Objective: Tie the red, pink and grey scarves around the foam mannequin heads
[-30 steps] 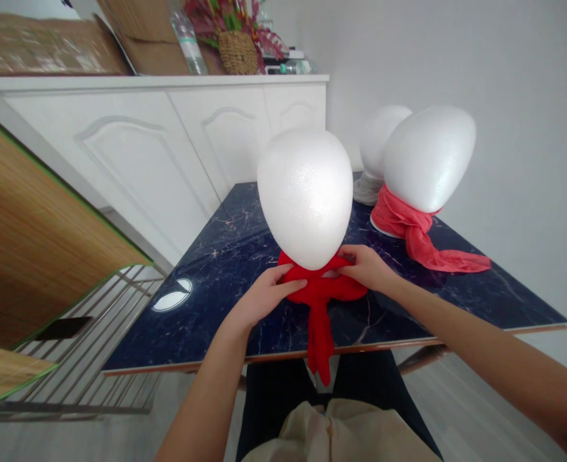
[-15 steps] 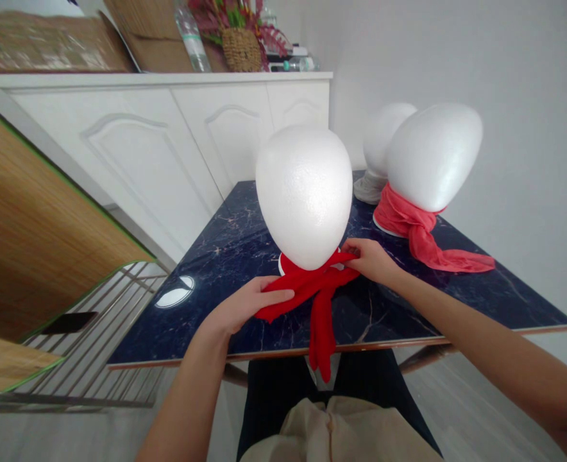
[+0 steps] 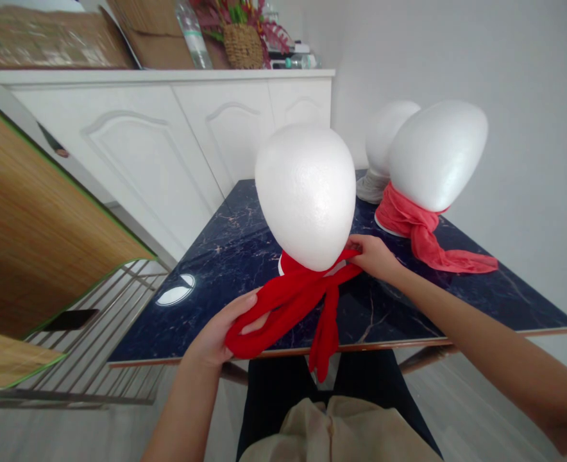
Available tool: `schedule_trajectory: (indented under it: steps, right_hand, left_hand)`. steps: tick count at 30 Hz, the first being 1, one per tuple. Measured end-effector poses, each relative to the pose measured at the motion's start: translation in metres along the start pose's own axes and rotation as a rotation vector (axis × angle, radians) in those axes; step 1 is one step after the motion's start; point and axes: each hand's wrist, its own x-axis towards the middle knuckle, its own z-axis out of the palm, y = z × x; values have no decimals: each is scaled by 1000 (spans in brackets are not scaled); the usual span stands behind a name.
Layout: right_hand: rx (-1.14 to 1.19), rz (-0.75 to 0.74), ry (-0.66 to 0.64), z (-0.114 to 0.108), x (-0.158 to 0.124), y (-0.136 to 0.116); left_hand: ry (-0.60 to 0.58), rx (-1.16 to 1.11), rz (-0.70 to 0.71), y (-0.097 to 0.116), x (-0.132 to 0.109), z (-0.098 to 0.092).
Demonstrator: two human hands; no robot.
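A white foam head stands on the dark blue marble table with a red scarf round its neck. My left hand grips a loop of the scarf near the table's front edge, stretched out to the lower left. My right hand pinches the scarf at the right side of the head's neck. One scarf end hangs over the table edge.
Behind to the right stand two more foam heads: one wears a pink scarf, the other a pale one. White cabinets carry bottles and a basket. A wooden shelf with a wire rack is at left.
My left hand has drawn a loop of the red scarf away from the neck, down and left to the table's front edge. My right hand stayed at the neck.
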Motion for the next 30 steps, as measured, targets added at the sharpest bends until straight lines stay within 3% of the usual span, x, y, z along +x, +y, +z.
schedule_trajectory:
  steps: [3,5,7,9,12,15,18,20,22,30]
  right_hand:
    - [-1,8,-8,-1,2,4]
    - [-8,5,-6,0,3,6]
    - [-28,3,4,1,4,8]
    - [-34,2,8,3,5,8]
    - [-12,5,1,5,5,9]
    - [-28,8,21,5,4,8]
    - [-47,7,28,4,4,6]
    - [-62,4,28,3,4,6]
    - [-76,7,31,3,4,5]
    - [-78,8,31,4,7,5]
  left_hand:
    - [-19,406,-92,10,-14,-10]
    - [139,721,-41,17,-21,-18]
    - [373,840,138,22,-23,-24]
    - [534,703,325,21,-21,-26]
    - [582,207,442,13,-12,-19]
    - [573,-204,342,6,-3,-8]
    - [458,-433,278,8,-3,-5]
    - [351,-476,299,13,-6,-8]
    - [326,-419,308,18,-10,-13]
    - [544,-301,254,23,-13,-13]
